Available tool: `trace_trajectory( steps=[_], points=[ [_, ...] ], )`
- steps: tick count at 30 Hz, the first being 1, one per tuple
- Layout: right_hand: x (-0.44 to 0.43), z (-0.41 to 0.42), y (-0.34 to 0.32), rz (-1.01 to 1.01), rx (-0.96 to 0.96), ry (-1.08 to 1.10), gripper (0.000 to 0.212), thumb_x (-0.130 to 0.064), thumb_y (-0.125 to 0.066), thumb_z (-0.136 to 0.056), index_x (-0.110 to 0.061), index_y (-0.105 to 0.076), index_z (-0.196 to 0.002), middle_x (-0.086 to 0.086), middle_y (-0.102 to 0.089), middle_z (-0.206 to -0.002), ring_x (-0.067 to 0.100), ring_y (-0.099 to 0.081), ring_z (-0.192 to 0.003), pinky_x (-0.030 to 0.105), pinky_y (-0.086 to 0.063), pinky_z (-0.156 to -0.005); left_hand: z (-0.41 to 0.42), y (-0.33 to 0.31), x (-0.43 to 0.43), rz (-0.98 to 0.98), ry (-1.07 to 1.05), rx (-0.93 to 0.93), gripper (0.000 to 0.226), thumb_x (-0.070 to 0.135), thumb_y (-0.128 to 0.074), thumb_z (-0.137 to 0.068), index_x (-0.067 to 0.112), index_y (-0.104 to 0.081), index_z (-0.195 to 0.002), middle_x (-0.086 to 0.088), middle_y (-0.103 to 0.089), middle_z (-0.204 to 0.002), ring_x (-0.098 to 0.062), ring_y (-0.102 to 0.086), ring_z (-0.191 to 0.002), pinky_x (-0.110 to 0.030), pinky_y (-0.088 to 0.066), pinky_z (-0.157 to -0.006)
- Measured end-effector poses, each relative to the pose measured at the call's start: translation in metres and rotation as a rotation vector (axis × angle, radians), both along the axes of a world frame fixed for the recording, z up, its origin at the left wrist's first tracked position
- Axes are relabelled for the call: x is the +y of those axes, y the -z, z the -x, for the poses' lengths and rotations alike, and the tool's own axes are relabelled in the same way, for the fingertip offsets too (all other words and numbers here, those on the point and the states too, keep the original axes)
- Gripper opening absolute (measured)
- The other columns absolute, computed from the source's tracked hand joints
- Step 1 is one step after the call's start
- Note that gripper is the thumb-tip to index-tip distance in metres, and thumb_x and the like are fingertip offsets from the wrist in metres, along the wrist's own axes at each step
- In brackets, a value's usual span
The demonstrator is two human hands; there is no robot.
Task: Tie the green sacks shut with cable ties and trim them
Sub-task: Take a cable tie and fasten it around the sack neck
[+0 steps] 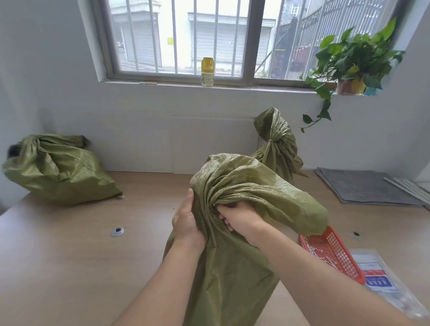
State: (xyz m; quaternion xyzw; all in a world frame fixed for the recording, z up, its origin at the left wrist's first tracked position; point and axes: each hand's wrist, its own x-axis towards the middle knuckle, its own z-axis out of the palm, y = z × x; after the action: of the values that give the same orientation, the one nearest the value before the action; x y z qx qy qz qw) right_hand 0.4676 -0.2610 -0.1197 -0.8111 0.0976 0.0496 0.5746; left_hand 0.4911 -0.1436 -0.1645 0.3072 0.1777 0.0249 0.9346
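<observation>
A green sack [229, 285] stands upright at the near middle of the wooden tabletop [53, 256], its mouth gathered into a bunched neck with the loose top flopping over to the right. The left grip [187, 222] wraps the neck from the left side, palm against the fabric and thumb pointing up along the folds. The right grip [238, 221] is clenched on the same neck from the right, its fingers curled into the pleats just beside the left one. No tie is visible on this neck. A second green sack [59, 172] lies slumped on its side at the far left of the tabletop against the wall, its mouth gathered but blurred. A third green sack [278, 147] stands behind the held one at the far right, its neck cinched tight with the top fanning out above. Just right of the held sack sits a red mesh basket [336, 253] holding white cable ties [316, 255], partly covered by the drooping sack top. A clear plastic packet [381, 281] lies near the basket on its right. A grey mat [367, 187] lies flat at the far right. On the windowsill stand a yellow-capped bottle [207, 69] and a potted trailing plant [352, 63].
</observation>
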Motion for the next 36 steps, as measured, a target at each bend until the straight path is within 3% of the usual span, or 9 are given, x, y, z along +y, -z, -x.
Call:
trace_trajectory(
  steps=[3,9,13,17,20,22,29,31,36],
  points=[
    [0.002,-0.002,0.005,-0.016,-0.037,0.039,0.024,-0.021,-0.07,-0.092,-0.016,-0.062,-0.069,-0.002,-0.06,-0.061,0.013,-0.05,-0.051,0.026,-0.044,-0.057,0.003,0.004,0.002,0.052,0.031,0.033,0.051,0.034,-0.076,-0.088,-0.002,-0.07,-0.124,-0.022,-0.074,-0.118,-0.04,-0.07,-0.114,-0.057,-0.055,-0.101],
    [0.002,0.002,0.006,0.036,-0.048,0.032,0.006,-0.025,-0.071,-0.089,-0.02,-0.069,-0.089,0.0,-0.069,-0.086,0.02,-0.06,-0.075,0.03,-0.048,-0.078,0.014,0.007,-0.001,-0.073,0.004,-0.055,0.023,0.012,-0.07,-0.094,-0.004,-0.07,-0.111,-0.022,-0.074,-0.097,-0.032,-0.073,-0.085,-0.04,-0.064,-0.078],
    [-0.005,0.006,-0.001,0.092,-0.081,0.026,0.026,-0.033,-0.074,-0.09,-0.025,-0.066,-0.114,-0.002,-0.068,-0.102,0.02,-0.062,-0.095,0.025,-0.043,-0.085,0.014,0.005,-0.005,-0.098,-0.015,-0.048,0.009,0.001,-0.072,-0.092,0.009,-0.07,-0.097,-0.013,-0.075,-0.082,-0.024,-0.072,-0.071,-0.034,-0.063,-0.064],
    [-0.004,0.007,0.003,0.065,-0.059,0.002,0.019,-0.032,-0.073,-0.087,-0.021,-0.069,-0.101,-0.001,-0.066,-0.091,0.019,-0.057,-0.079,0.028,-0.049,-0.077,0.012,0.005,-0.014,-0.156,-0.11,-0.037,0.012,0.003,-0.073,-0.093,0.011,-0.067,-0.099,-0.019,-0.069,-0.094,-0.025,-0.068,-0.077,-0.043,-0.063,-0.083],
    [-0.008,0.008,0.006,-0.033,-0.036,0.048,0.018,-0.017,-0.067,-0.091,-0.015,-0.062,-0.074,0.001,-0.061,-0.07,0.013,-0.05,-0.054,0.02,-0.045,-0.053,0.012,0.007,-0.018,-0.144,-0.153,0.003,0.015,0.005,-0.078,-0.089,0.01,-0.067,-0.099,-0.025,-0.07,-0.106,-0.031,-0.069,-0.087,-0.055,-0.058,-0.096],
    [-0.012,0.01,0.005,-0.091,-0.023,0.102,0.02,-0.009,-0.066,-0.092,-0.01,-0.064,-0.073,0.001,-0.062,-0.067,0.012,-0.054,-0.052,0.014,-0.044,-0.046,0.012,0.008,-0.019,-0.124,-0.16,0.016,0.017,0.005,-0.08,-0.087,0.009,-0.069,-0.099,-0.023,-0.072,-0.105,-0.033,-0.07,-0.09,-0.059,-0.058,-0.096],
    [-0.017,0.011,0.007,-0.165,-0.034,0.172,0.009,-0.007,-0.073,-0.088,-0.006,-0.076,-0.096,0.008,-0.077,-0.09,0.014,-0.07,-0.064,0.018,-0.056,-0.061,0.016,0.006,-0.025,-0.127,-0.137,0.0,0.01,0.011,-0.08,-0.088,0.007,-0.073,-0.094,-0.015,-0.075,-0.09,-0.031,-0.071,-0.085,-0.058,-0.058,-0.095],
    [-0.017,0.009,0.01,-0.175,-0.024,0.175,0.01,-0.008,-0.075,-0.085,-0.008,-0.076,-0.096,0.008,-0.078,-0.091,0.015,-0.074,-0.068,0.026,-0.062,-0.073,0.016,0.005,-0.026,-0.116,-0.14,0.003,0.012,0.009,-0.08,-0.088,0.012,-0.072,-0.081,-0.011,-0.074,-0.083,-0.027,-0.07,-0.079,-0.055,-0.059,-0.096],
    [-0.019,0.011,0.011,-0.279,0.003,0.213,0.013,-0.003,-0.077,-0.082,-0.004,-0.077,-0.094,0.009,-0.08,-0.085,0.023,-0.078,-0.081,0.038,-0.063,-0.085,0.023,0.005,-0.031,-0.061,-0.154,-0.001,0.011,0.005,-0.077,-0.09,0.011,-0.072,-0.083,-0.008,-0.075,-0.078,-0.024,-0.07,-0.075,-0.045,-0.061,-0.089]
  ],
)
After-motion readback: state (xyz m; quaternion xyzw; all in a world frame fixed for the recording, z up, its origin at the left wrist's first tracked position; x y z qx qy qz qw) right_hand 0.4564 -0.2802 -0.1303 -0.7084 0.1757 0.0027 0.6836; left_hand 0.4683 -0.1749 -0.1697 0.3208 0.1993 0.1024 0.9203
